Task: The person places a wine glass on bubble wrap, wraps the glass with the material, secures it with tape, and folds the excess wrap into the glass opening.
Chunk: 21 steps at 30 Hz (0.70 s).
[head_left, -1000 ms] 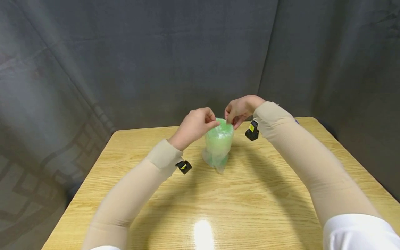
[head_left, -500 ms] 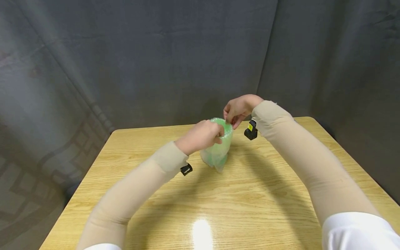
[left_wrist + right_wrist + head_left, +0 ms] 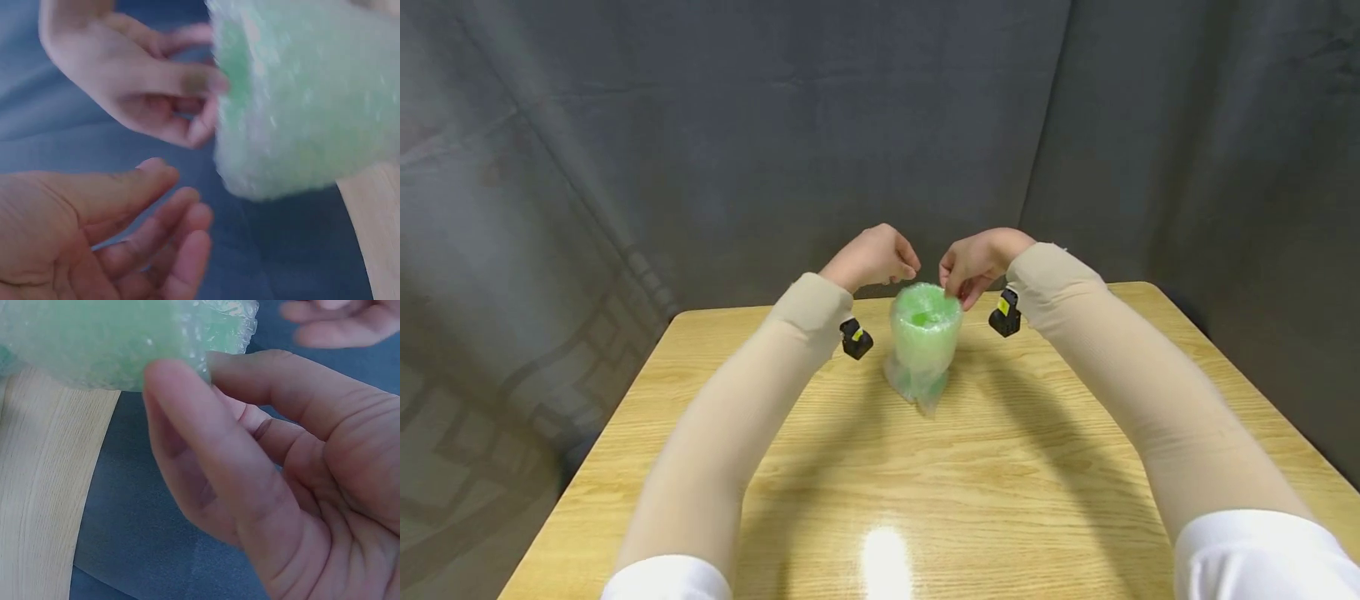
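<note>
A translucent pale-green bubble wrap bag (image 3: 921, 350) stands upright on the table, its round mouth facing up and showing brighter green inside. What lies within it cannot be made out. My right hand (image 3: 981, 262) pinches the right side of the bag's rim between thumb and finger; the right wrist view shows the bubble wrap (image 3: 112, 344) at those fingertips. Up and to the left of the mouth is my left hand (image 3: 876, 257), apart from the bag. In the left wrist view its fingers (image 3: 187, 262) are loosely bent with nothing between them.
The bag stands toward the far edge of a light wooden table (image 3: 970, 483). A dark grey curtain (image 3: 850, 150) hangs behind the table and along its sides. Small black cameras (image 3: 855, 338) sit on both wrists.
My left hand was at the rim, then dipped over the bag's mouth with its fingertips inside, and has since lifted up and away. The right hand has kept its pinch on the rim.
</note>
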Each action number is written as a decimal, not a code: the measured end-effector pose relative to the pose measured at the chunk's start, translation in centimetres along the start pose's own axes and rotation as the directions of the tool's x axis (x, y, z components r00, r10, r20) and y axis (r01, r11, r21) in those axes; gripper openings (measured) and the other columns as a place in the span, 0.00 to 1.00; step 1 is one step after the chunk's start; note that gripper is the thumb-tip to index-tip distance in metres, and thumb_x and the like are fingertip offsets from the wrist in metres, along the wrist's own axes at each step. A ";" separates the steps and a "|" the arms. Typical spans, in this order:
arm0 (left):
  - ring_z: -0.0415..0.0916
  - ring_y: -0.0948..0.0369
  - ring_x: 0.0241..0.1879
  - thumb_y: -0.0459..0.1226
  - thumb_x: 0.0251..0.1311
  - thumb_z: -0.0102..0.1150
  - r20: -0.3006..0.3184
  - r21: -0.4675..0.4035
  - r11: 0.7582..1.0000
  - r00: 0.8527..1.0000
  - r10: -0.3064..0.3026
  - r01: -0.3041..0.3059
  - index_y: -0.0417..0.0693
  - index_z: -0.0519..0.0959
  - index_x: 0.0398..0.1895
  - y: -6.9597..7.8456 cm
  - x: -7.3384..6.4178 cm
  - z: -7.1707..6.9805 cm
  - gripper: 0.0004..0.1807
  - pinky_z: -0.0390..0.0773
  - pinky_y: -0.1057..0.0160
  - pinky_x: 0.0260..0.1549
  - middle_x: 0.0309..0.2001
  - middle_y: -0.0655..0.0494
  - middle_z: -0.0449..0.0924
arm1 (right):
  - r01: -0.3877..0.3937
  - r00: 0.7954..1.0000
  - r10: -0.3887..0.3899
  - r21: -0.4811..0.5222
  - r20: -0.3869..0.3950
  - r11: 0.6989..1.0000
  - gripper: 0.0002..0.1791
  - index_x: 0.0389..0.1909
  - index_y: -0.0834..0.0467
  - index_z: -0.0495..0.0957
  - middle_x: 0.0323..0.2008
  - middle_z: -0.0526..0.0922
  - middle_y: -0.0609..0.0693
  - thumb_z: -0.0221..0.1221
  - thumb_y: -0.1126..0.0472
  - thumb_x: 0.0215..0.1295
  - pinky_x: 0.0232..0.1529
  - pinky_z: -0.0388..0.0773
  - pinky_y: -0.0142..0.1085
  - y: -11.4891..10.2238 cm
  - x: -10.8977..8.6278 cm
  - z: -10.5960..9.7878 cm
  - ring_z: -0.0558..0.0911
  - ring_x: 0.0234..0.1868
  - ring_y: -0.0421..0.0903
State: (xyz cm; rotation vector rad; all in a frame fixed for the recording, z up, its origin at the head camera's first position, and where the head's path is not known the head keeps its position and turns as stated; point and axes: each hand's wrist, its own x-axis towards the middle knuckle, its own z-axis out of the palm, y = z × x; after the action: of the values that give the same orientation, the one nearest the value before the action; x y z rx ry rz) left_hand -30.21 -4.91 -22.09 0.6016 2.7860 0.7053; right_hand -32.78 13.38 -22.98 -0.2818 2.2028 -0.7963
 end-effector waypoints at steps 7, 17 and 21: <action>0.71 0.61 0.22 0.34 0.60 0.64 0.097 -0.029 0.993 0.989 -0.113 0.117 0.44 0.86 0.36 0.1 1.7 0.6 0.05 0.78 0.67 0.27 0.29 0.55 0.80 | -0.002 1.000 0.002 -0.011 -0.007 1.000 0.05 0.35 0.63 0.66 0.31 0.75 0.53 0.54 0.70 0.68 0.34 0.83 0.30 0.1 -0.1 -0.3 0.80 0.29 0.42; 0.64 0.63 0.19 0.38 0.53 0.71 -0.010 0.155 0.985 0.997 -0.076 0.077 0.48 0.80 0.23 -0.7 2.8 3.4 0.09 0.67 0.68 0.20 0.19 0.59 0.71 | -0.003 1.000 0.003 -0.015 -0.015 1.000 0.05 0.35 0.62 0.67 0.30 0.75 0.52 0.55 0.69 0.67 0.35 0.83 0.30 0.4 -0.2 -0.2 0.80 0.29 0.42; 0.65 0.61 0.23 0.31 0.53 0.67 -0.035 0.230 0.973 0.999 -0.001 0.009 0.48 0.73 0.19 -0.6 2.6 4.0 0.12 0.67 0.67 0.22 0.22 0.57 0.70 | 0.006 1.000 -0.007 -0.012 -0.014 1.000 0.05 0.35 0.62 0.67 0.29 0.75 0.52 0.55 0.70 0.67 0.34 0.83 0.30 0.4 -0.3 0.0 0.80 0.28 0.42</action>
State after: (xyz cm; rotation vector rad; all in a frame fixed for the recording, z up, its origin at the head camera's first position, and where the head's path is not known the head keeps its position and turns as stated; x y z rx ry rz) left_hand -31.57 -2.68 -26.09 0.6274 2.9232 0.3966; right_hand -32.59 13.81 -23.01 -0.2906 2.2214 -0.7904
